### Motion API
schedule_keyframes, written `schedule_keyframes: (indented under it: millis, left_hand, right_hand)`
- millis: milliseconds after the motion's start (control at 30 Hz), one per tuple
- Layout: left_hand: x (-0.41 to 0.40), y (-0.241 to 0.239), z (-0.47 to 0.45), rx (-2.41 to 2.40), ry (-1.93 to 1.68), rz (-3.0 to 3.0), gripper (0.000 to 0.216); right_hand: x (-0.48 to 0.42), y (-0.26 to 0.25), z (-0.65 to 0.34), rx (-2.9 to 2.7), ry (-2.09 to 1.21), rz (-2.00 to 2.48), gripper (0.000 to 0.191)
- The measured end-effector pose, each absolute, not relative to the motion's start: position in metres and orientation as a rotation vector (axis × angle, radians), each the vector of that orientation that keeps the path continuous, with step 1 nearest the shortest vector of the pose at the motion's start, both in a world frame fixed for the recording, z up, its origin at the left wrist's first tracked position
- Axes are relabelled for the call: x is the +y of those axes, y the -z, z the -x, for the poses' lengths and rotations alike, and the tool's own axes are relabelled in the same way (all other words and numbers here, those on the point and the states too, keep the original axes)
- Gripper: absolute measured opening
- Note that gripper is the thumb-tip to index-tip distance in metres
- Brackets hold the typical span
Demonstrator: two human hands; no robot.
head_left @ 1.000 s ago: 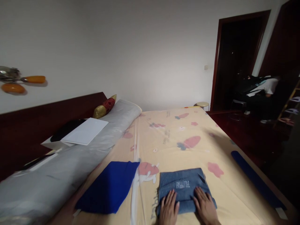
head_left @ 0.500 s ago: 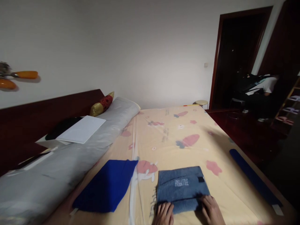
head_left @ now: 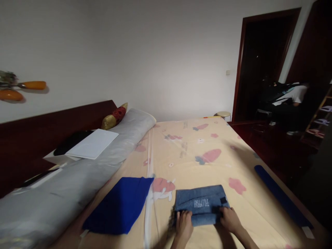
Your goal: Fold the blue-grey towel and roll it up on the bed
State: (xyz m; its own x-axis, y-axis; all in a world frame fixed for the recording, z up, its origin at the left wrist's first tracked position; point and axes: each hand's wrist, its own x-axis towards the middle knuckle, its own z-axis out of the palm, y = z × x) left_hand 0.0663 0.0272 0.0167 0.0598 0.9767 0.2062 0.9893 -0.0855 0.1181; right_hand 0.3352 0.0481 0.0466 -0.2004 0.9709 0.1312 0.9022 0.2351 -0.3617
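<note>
Denim-blue folded towel [head_left: 201, 204] sits on bed [head_left: 197, 152] w/ my left hand [head_left: 183, 221] & right hand [head_left: 228, 218] pinching its near edge; soft, floppy, light, prob best held at corners.

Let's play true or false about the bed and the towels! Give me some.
1. Both hands grip the grey-blue towel. True: the left hand and right hand hold its near edge.
2. The blue cloth lies right of that towel. False: it lies left.
3. The bedsheet is plain white. False: pale yellow with pink prints.
4. A white sheet lies on the grey roll. True.
</note>
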Motion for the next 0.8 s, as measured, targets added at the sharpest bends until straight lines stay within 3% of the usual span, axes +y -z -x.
schedule_keyframes:
  millis: [333,600,800]
  left_hand:
    - [0.015,-0.046,-0.096,-1.658,0.420,2.588,0.053]
    - [0.005,-0.042,-0.015,-1.947,0.338,2.249,0.049]
    - [0.015,-0.028,-0.087,-2.042,0.442,2.216,0.055]
  right_hand:
    - [0.030,-0.030,-0.271,-2.292,-0.353,1.307,0.053]
    - [0.036,0.003,-0.364,-2.033,-0.054,1.700,0.049]
    - [0.032,-0.014,-0.291,-2.005,-0.022,1.689,0.049]
